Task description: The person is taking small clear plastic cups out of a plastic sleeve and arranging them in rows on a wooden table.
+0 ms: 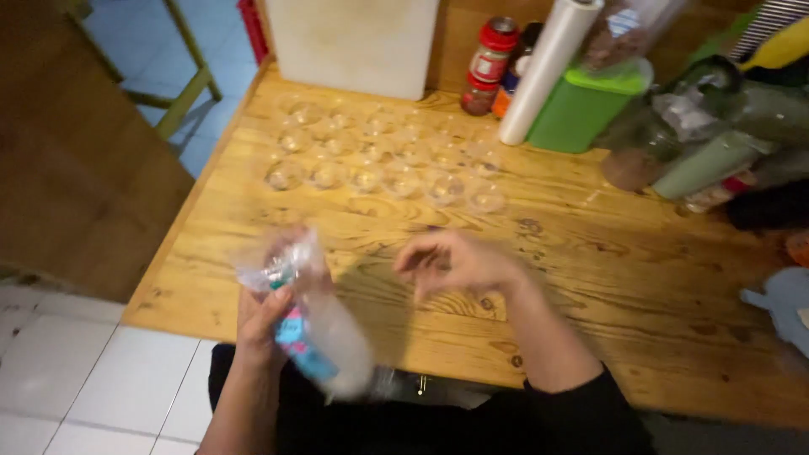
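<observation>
My left hand [263, 324] grips a clear plastic bag [313, 324] with a blue and pink label, held near the table's front edge; it looks blurred. To its right, my right hand [455, 261] hovers just above the wooden table [607, 278], fingers loosely curled and holding nothing. Further back, several small clear plastic cups [383, 156] stand in rows on the table, well beyond both hands.
Against the back wall lean a white board [354, 42], a red-capped jar [489, 63], a white roll [548, 67] and a green container [586, 105]. Bottles and bags [716, 126] crowd the right side. White floor tiles [67, 371] lie at lower left.
</observation>
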